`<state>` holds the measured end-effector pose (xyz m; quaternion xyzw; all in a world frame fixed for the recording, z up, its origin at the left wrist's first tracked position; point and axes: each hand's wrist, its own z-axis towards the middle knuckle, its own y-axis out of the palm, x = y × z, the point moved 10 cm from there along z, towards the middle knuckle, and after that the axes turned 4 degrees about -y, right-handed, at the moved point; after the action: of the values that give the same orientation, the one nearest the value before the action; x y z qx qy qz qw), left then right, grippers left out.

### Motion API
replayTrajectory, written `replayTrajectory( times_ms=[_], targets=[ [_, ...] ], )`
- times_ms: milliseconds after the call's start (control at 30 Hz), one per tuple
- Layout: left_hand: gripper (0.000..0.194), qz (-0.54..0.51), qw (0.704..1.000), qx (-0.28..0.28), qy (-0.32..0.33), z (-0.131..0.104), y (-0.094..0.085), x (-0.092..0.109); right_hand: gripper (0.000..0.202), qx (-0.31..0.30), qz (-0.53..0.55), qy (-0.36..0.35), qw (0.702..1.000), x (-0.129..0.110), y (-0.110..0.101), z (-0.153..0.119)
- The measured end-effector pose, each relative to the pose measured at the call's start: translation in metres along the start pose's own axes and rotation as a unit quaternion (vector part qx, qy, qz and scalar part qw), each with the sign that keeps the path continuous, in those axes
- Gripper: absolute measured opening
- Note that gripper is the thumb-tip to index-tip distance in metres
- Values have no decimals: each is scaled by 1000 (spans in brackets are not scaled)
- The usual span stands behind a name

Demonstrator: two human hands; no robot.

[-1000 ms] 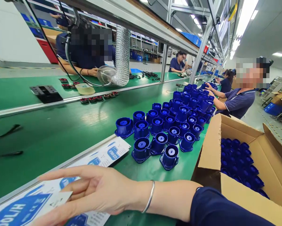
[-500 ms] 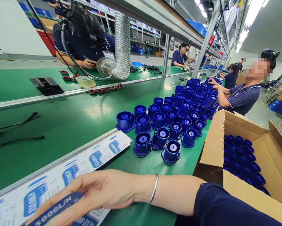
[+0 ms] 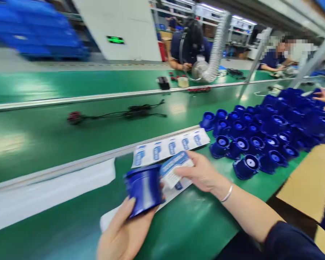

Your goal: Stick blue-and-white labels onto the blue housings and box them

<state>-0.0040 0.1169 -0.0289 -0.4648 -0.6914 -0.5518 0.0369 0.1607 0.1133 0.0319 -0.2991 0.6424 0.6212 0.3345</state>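
Observation:
My left hand (image 3: pixel 127 231) is closed around a blue plastic housing (image 3: pixel 144 189), tilted on its side with its smooth curved wall facing up. Close to its right side, my right hand (image 3: pixel 199 171) pinches a blue-and-white label sticker (image 3: pixel 175 168) by its edge. The sticker looks free of the sheet; whether it touches the housing I cannot tell. Beneath both hands lies a label sheet (image 3: pixel 170 196), partly hidden by them. Another strip of printed labels (image 3: pixel 165 150) lies just behind, along the metal rail.
Several blue housings (image 3: pixel 250 162) stand grouped on the green bench (image 3: pixel 200 216) at right. White backing paper (image 3: pixel 56 193) lies at left. A black cable (image 3: pixel 135 112) rests beyond the rail (image 3: pixel 97 159). An open cardboard box (image 3: pixel 308 177) is at right. Co-workers (image 3: pixel 276 56) sit farther back.
The view has swung left. My right hand has lifted the sticker off to beside the housing, and my left hand, holding the housing, has come into view.

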Motion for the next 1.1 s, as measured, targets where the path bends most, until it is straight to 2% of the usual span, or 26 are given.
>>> replayTrajectory(
  times_ms=[67,200,300,467,600,767,933,1000,1100],
  targets=[
    [44,19,1000,18,15,-2,-2,0,38,20,1,-3,1000,-1,-2,-6],
    [48,56,998,-8,37,-3,12,4,27,1,-5,14,1000,4,1,-14],
    [54,71,996,-24,41,-5,16,3,28,-12,-24,22,999,10,3,-19],
    [65,97,994,-25,48,-7,15,-2,38,3,-57,39,998,23,2,-24],
    [70,121,990,-38,63,-9,22,-1,37,1,-70,42,997,30,4,-27],
    [76,132,988,-35,72,-11,25,1,27,-26,-76,40,996,30,12,-28],
    [77,159,984,-30,81,-11,26,2,23,-93,-75,34,992,24,29,-29],
    [76,160,983,-28,85,-11,25,2,22,-84,-83,35,992,24,26,-29],
    [76,155,983,-27,91,-10,24,1,24,-33,-95,60,993,31,14,-30]
  ],
)
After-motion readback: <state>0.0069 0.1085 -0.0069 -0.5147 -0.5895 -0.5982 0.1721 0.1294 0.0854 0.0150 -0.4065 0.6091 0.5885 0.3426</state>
